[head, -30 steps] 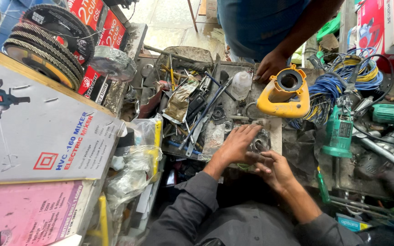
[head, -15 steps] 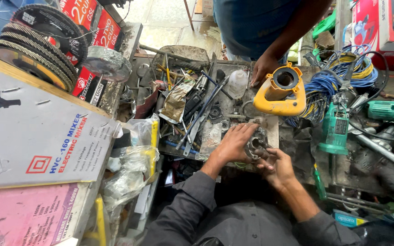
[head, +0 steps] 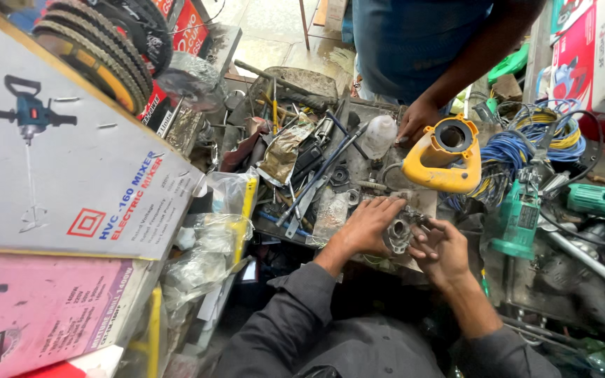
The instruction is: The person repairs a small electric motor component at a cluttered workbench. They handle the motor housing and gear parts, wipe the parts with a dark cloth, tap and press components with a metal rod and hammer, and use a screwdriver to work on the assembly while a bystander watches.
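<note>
My left hand (head: 363, 227) and my right hand (head: 443, 249) together grip a small grey metal machine part (head: 399, 231) just above the cluttered work tray (head: 330, 210). The left hand wraps it from the left and the right hand's fingers press it from the right. Beyond it lies a yellow tool housing (head: 444, 155) with a round opening. Another person's hand (head: 418, 122) rests next to that housing.
White and pink tool boxes (head: 71, 175) fill the left, with stacked abrasive discs (head: 99, 42) above. Spanners and loose tools (head: 316, 168) litter the tray. A coil of blue and yellow wire (head: 533, 140), a green power tool (head: 519, 217) and metal tubes lie at right.
Both hands have lifted the metal part slightly off the tray and turned it between them. The other person's hand stays by the yellow housing.
</note>
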`<state>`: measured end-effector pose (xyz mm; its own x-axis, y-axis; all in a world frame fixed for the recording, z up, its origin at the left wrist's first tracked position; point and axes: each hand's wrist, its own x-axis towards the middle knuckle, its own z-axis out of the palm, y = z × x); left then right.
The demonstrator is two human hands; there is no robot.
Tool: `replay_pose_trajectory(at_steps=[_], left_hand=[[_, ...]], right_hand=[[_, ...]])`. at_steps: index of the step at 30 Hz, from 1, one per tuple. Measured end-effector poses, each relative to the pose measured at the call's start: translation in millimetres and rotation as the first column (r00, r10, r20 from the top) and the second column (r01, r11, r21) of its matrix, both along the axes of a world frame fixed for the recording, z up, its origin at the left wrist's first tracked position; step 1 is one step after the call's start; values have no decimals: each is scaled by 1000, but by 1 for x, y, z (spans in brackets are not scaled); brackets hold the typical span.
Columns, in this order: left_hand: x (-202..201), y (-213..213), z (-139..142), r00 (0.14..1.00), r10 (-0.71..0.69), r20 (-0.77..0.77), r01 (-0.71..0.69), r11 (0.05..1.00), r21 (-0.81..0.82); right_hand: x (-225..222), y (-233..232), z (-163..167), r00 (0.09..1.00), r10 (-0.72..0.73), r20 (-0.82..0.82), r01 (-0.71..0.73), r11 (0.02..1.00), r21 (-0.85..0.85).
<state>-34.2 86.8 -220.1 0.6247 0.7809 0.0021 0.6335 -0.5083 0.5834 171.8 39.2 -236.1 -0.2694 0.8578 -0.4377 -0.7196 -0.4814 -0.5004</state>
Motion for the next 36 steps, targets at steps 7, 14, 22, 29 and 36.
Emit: replay_pose_trajectory(at_steps=[7, 14, 22, 29, 36], left_hand=[[4, 1, -14, 999, -8, 45, 4, 997, 71], [10, 2, -10, 1000, -4, -10, 6, 987, 158], [8, 1, 18, 994, 11, 107, -29, 986, 166], [6, 0, 29, 998, 1, 66, -3, 999, 33], [4, 1, 27, 998, -6, 67, 1, 997, 77]], right_hand=[[-3, 47, 40, 983, 167, 77, -173, 981, 89], [-49, 112, 68, 752, 467, 465, -558, 827, 73], [-125, 146, 71, -19, 363, 932, -807, 544, -229], [-141, 150, 68, -248, 223, 943, -882, 351, -315], [-141, 144, 76, -543, -85, 835, -797, 367, -480]])
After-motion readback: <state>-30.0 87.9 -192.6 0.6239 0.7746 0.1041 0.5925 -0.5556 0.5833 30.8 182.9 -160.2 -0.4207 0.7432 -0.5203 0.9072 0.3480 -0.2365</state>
